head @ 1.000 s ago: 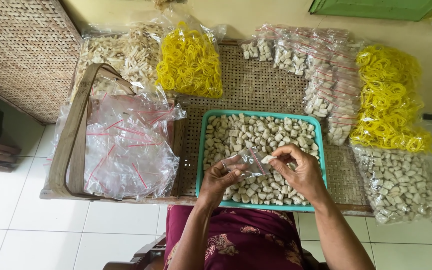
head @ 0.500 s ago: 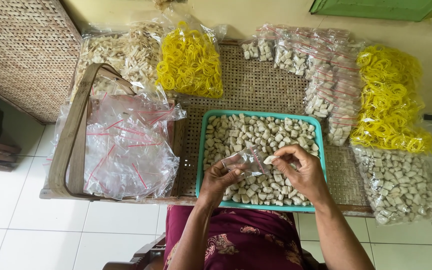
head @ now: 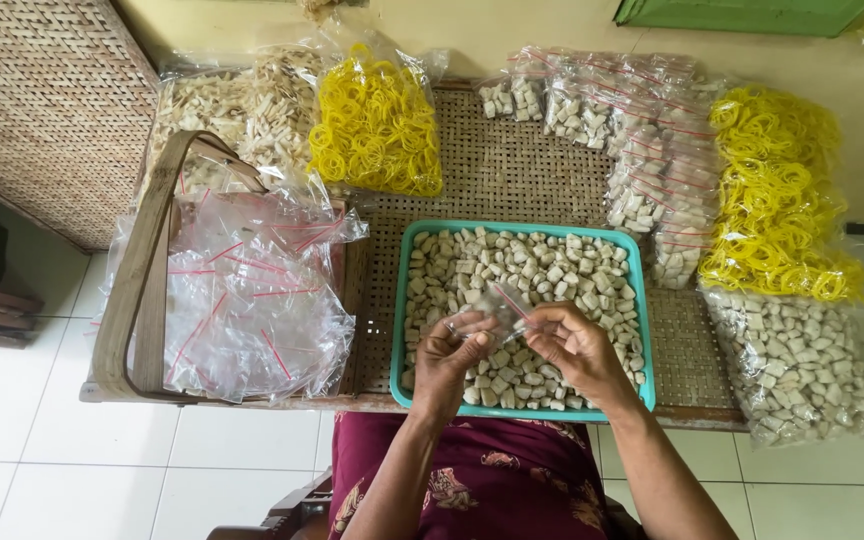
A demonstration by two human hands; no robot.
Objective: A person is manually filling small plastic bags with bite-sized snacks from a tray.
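Both hands over teal tray (head: 642,330). Left hand (head: 452,358) & right hand (head: 577,345) grip clamped on small clear bag (head: 492,312); bag now lower, nearer pieces (head: 542,270) vs 1 s ago; right-hand piece gone, prob. inside.

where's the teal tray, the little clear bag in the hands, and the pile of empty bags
teal tray (head: 642,300): head view, right rim.
small clear bag (head: 497,305): head view, upper part between both hands.
pile of empty bags (head: 252,300): head view, middle of heap.

A tray (head: 642,300) was set between a heap of empty bags (head: 252,300) at left and filled bags (head: 802,370) at right.
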